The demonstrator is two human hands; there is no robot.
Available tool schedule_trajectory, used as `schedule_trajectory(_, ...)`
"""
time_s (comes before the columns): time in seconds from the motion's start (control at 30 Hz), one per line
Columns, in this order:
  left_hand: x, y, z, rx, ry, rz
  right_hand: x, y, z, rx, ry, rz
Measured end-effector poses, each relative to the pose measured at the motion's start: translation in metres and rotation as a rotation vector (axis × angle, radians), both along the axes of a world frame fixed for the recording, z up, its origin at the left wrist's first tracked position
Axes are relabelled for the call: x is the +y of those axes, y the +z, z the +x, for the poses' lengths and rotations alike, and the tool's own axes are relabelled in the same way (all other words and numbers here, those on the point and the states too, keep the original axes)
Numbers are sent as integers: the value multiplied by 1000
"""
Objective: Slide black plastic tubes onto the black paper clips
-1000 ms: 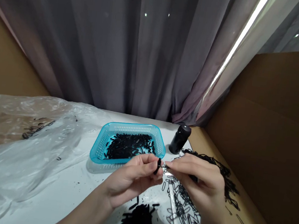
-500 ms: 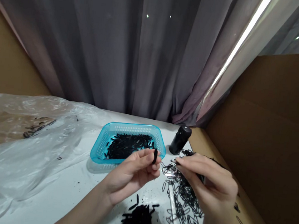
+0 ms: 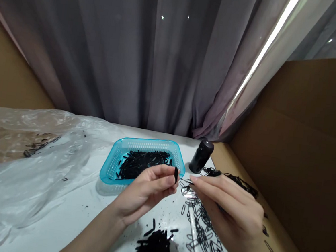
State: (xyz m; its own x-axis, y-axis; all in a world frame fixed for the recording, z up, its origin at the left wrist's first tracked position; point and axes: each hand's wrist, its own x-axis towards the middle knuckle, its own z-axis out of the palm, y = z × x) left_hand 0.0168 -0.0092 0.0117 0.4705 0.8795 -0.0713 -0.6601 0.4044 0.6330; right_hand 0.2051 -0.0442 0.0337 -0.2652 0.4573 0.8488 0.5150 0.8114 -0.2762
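Observation:
My left hand [image 3: 151, 189] pinches a small black oblong piece [image 3: 176, 175] upright between thumb and fingertips. It is held above the front right corner of the blue basket [image 3: 106, 171], where many similar black pieces [image 3: 142, 163] lie. Facing it, my right hand [image 3: 231, 206] is closed in a pinch on a thin dark sliver [image 3: 186, 180], its tip pointing at the black piece with a small gap between. What kind of thing the sliver is cannot be made out. Below my right hand lies a heap of black wire loops [image 3: 204, 231], partly hidden by it.
A pile of black oblong pieces [image 3: 154, 250] lies at the front. Beside the loops lies a white pen-like stick [image 3: 194, 238]. A black bottle [image 3: 201, 157] stands behind. Clear plastic sheeting [image 3: 43, 176] covers the left, and a cardboard wall [image 3: 306, 133] rises at right.
My right hand has moved left, bringing the sliver's tip closer to the black piece. My left hand keeps its pinch and has hardly moved. The view has shifted slightly.

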Motion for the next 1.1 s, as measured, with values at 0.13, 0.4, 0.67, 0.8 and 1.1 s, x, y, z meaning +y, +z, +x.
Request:
schedule_trajectory(0.13, 0, -2, 0, 29, 0, -3, -1, 0, 0, -17, -11, 0)
schedule_trajectory(0.4, 1, -4, 1, 33, -25, 5, 1, -2, 0, -52, -43, -15)
schedule_trajectory(0.67, 0, -3, 1, 62, 12, 10, 0, 0, 1, -117, -86, 25)
schedule_trajectory(0.8, -2, -1, 1, 69, 23, 14, 3, -2, 3, -110, -51, 28)
schedule_trajectory(1.1, -3, 1, 3, 38, 9, -36, 4, 1, -8, 31, 228, -69)
